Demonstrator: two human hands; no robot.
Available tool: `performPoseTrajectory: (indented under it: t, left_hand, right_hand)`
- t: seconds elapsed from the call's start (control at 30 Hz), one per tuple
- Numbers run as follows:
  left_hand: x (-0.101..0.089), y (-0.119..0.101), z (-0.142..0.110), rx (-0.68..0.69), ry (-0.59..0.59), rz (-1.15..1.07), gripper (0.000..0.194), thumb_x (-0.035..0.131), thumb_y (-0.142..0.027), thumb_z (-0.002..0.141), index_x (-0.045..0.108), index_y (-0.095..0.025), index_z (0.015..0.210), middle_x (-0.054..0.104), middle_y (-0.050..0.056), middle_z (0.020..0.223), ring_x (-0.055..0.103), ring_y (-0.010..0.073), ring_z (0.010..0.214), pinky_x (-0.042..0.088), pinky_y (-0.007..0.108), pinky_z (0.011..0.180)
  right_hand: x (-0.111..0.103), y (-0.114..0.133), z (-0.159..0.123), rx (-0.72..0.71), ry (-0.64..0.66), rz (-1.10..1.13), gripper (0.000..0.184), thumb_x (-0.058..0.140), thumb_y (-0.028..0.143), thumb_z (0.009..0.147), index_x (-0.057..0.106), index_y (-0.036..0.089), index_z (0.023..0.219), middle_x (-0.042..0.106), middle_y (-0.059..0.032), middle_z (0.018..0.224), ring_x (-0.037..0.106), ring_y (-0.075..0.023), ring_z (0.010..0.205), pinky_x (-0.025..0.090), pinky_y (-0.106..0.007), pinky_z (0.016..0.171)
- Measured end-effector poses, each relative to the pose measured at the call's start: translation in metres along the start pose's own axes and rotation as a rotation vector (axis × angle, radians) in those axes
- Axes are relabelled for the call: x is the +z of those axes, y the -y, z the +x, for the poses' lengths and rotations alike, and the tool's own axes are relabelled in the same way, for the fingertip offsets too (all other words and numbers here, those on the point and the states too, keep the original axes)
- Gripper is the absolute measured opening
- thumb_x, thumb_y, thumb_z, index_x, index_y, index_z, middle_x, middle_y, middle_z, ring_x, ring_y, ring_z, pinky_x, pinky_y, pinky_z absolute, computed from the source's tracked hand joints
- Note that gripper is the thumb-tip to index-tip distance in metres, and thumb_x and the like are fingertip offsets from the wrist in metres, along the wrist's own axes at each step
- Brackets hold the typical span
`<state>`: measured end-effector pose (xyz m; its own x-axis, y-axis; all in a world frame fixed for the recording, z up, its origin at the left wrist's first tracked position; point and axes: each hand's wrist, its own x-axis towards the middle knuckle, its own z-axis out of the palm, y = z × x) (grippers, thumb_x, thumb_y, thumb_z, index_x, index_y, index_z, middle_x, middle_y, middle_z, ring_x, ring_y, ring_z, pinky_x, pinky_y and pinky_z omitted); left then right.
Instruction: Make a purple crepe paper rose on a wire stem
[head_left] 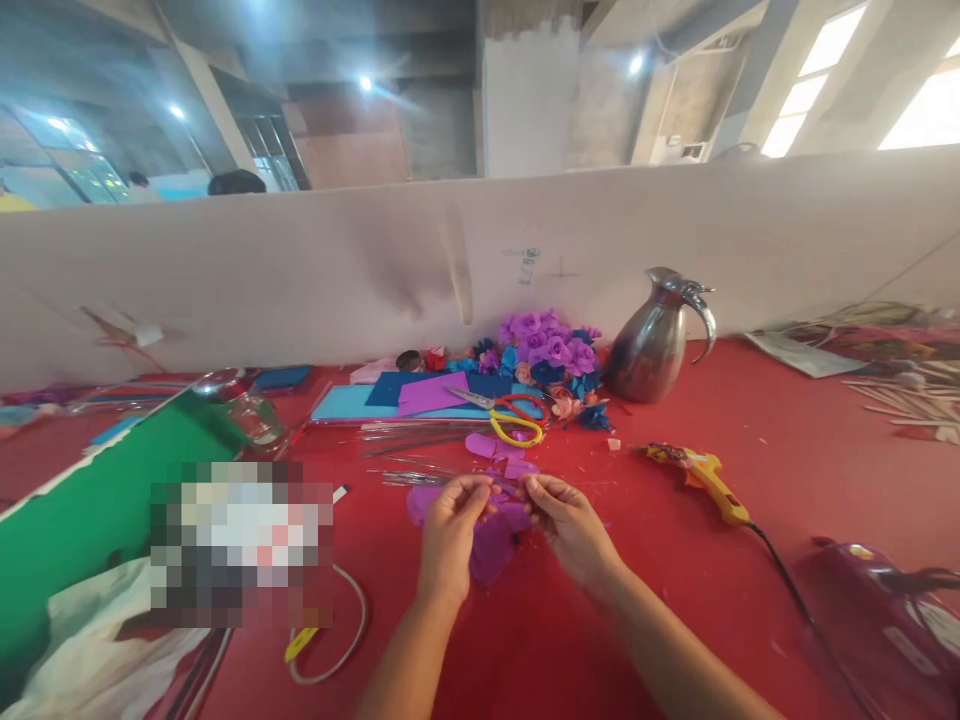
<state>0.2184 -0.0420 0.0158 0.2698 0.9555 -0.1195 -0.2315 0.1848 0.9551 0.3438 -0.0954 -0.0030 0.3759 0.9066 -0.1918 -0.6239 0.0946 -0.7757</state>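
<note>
Between pinching fingertips (534,484), small purple piece (505,485)

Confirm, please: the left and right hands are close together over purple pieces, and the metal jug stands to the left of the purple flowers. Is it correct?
Not quite: the head view shows the metal jug to the right of the purple flowers. The left hand and right hand are indeed close together over purple pieces.

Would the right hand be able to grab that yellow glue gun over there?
Probably yes. The yellow glue gun lies beside the right hand, with nothing big between them on the red table. But its fingers are pinching purple paper, so they'd likely need to let go first.
</note>
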Motion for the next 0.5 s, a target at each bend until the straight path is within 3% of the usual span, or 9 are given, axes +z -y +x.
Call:
performPoseTrajectory:
  t: [0.13, 0.23, 0.3, 0.37, 0.43, 0.5]
  left_hand:
    - [-0.009, -0.007, 0.007, 0.098, -0.161, -0.075, 0.023, 0.075, -0.035, 0.065, 0.066, -0.017, 0.076, 0.069, 0.002, 0.074, 0.058, 0.0111, 0.062, 0.043, 0.023, 0.061]
    - [-0.022, -0.015, 0.016, 0.162, -0.362, -0.236, 0.026, 0.077, -0.034, 0.061, 0.063, -0.018, 0.075, 0.067, 0.000, 0.073, 0.059, 0.0102, 0.066, 0.044, 0.022, 0.065]
    - [-0.030, -0.020, 0.021, 0.208, -0.464, -0.317, 0.027, 0.078, -0.034, 0.060, 0.061, -0.018, 0.074, 0.066, -0.002, 0.073, 0.058, 0.0089, 0.066, 0.043, 0.022, 0.066]
    - [-0.036, -0.024, 0.025, 0.237, -0.518, -0.342, 0.027, 0.078, -0.033, 0.060, 0.061, -0.018, 0.074, 0.066, -0.003, 0.073, 0.057, 0.0077, 0.065, 0.042, 0.022, 0.066]
    - [-0.038, -0.025, 0.026, 0.250, -0.530, -0.323, 0.027, 0.077, -0.033, 0.061, 0.061, -0.018, 0.075, 0.066, -0.003, 0.074, 0.057, 0.0078, 0.066, 0.041, 0.022, 0.066]
    - [-0.038, -0.024, 0.026, 0.245, -0.522, -0.293, 0.027, 0.077, -0.034, 0.061, 0.061, -0.018, 0.076, 0.066, -0.002, 0.075, 0.057, 0.0088, 0.067, 0.041, 0.023, 0.067]
  right_hand:
    - [-0.013, 0.004, 0.005, -0.074, -0.097, 0.021, 0.027, 0.081, 0.037, 0.060, 0.070, 0.017, 0.074, 0.064, 0.0006, 0.065, 0.049, -0.0074, 0.052, 0.037, -0.018, 0.046]
    - [-0.027, 0.014, 0.016, -0.250, -0.254, -0.074, 0.027, 0.077, 0.042, 0.064, 0.067, 0.018, 0.073, 0.062, 0.0015, 0.061, 0.048, -0.0093, 0.049, 0.038, -0.021, 0.046]
    - [-0.031, 0.024, 0.030, -0.406, -0.310, -0.467, 0.028, 0.062, 0.045, 0.078, 0.066, 0.018, 0.075, 0.061, -0.0007, 0.061, 0.051, -0.0122, 0.050, 0.040, -0.023, 0.048]
    - [-0.027, 0.034, 0.051, -0.521, -0.272, -1.108, 0.032, 0.042, 0.036, 0.090, 0.066, 0.016, 0.082, 0.064, -0.0042, 0.067, 0.057, -0.0157, 0.058, 0.044, -0.026, 0.055]
    - [-0.015, 0.042, 0.075, -0.541, -0.184, -1.420, 0.022, 0.046, 0.019, 0.085, 0.066, 0.016, 0.091, 0.068, -0.0076, 0.085, 0.062, -0.0196, 0.078, 0.047, -0.029, 0.069]
    - [0.001, 0.046, 0.096, -0.527, -0.100, -1.621, 0.031, 0.052, 0.007, 0.075, 0.064, 0.015, 0.103, 0.066, -0.0124, 0.103, 0.060, -0.0228, 0.096, 0.044, -0.031, 0.082]
